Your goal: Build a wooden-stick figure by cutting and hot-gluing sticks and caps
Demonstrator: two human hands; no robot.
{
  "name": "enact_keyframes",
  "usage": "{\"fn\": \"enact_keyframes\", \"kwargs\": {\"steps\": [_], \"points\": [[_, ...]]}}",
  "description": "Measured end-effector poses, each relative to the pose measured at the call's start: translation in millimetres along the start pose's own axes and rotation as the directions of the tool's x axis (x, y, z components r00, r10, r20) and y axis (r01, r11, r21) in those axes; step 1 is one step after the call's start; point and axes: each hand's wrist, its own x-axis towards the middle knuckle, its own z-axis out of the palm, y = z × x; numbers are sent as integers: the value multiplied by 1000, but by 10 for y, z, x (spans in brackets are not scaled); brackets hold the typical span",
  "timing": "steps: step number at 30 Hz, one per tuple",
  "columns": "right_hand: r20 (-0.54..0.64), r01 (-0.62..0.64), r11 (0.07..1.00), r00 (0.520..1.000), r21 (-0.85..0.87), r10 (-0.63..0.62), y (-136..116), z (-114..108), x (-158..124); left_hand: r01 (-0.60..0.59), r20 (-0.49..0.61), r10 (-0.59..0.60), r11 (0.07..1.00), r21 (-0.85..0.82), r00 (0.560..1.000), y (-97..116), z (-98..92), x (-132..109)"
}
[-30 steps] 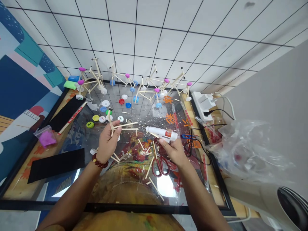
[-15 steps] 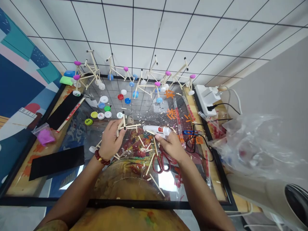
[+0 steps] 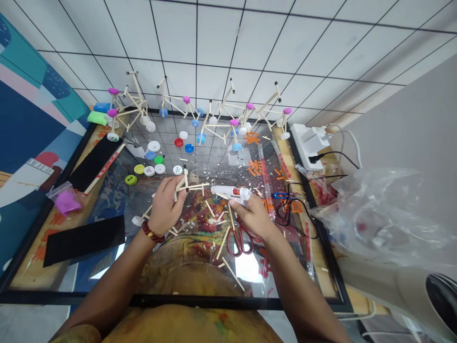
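Note:
My left hand (image 3: 167,202) is closed on a small frame of pale wooden sticks (image 3: 196,186), with a black-tipped crosspiece standing up near the fingertips. In my right hand (image 3: 255,214) is a white hot glue gun (image 3: 230,191) with a red patch on its side. Its nozzle points left, close to the right end of the stick frame; I cannot tell whether they touch. Red-handled scissors (image 3: 240,240) lie below the glue gun among loose sticks (image 3: 223,243) and scraps. A white bottle cap (image 3: 136,220) shows beside my left wrist.
Several finished stick bicycles with cap wheels (image 3: 217,128) stand along the back edge. Loose bottle caps (image 3: 159,160) lie at the left middle. Black strips (image 3: 85,240) and a pink clay bag (image 3: 66,200) are further left. A power strip (image 3: 307,147), cables and plastic bags (image 3: 371,219) are right.
The stick frame has shifted very slightly right in my left hand, and the glue gun slightly left. Both hands keep their hold.

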Motion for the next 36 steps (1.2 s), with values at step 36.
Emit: {"fn": "enact_keyframes", "kwargs": {"steps": [36], "points": [[23, -31, 1000, 999, -2, 31, -37, -4, -2, -1, -13, 2, 999, 33, 1000, 44, -11, -10]]}}
